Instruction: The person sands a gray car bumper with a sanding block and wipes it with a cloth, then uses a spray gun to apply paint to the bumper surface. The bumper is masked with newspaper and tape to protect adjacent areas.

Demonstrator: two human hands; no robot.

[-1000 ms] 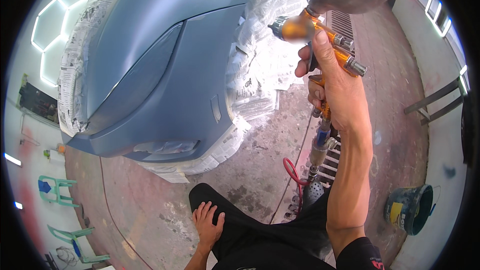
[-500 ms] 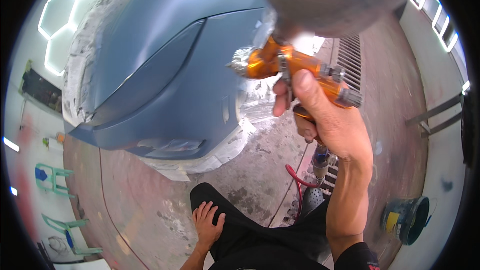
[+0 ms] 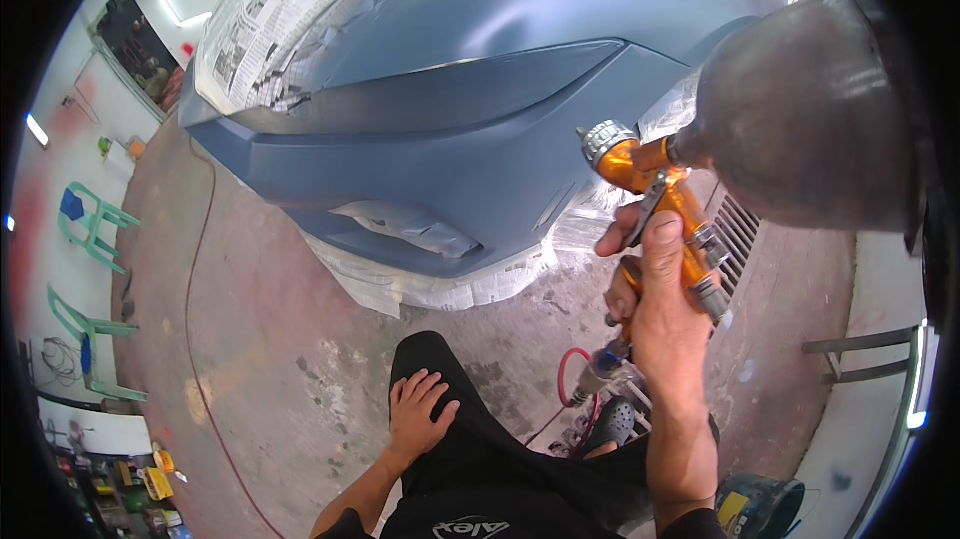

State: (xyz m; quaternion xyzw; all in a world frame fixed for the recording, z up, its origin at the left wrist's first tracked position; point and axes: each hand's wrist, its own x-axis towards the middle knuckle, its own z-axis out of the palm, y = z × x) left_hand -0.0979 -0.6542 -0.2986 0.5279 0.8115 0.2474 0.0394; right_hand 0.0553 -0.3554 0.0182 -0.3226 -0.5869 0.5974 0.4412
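My right hand (image 3: 668,309) is wrapped round the handle of an orange spray gun (image 3: 635,164) with a silver nozzle. A large, dull grey cup (image 3: 810,109) sits on top of the gun and fills the upper right. The nozzle points up and left at a matte blue-grey car bumper (image 3: 430,174), without touching it. A red hose (image 3: 565,374) hangs below the gun's handle. My left hand (image 3: 420,414) rests on my black-trousered knee, fingers spread, holding nothing. Masking paper (image 3: 280,29) covers the bodywork behind the bumper, and more hangs along its lower edge.
Green plastic chairs (image 3: 95,224) stand along the left wall. A dark bucket (image 3: 765,504) sits at lower right, near a wall-side metal rail (image 3: 865,349). A floor grate (image 3: 735,249) runs under the gun. Cans and bottles (image 3: 115,489) crowd the lower left, and a dark line (image 3: 190,339) crosses the floor.
My right hand with the spray gun has tilted, its nozzle now pointing more upward, and the cup has swung to the right. The view has turned, showing more bumper. My left hand stays on the knee.
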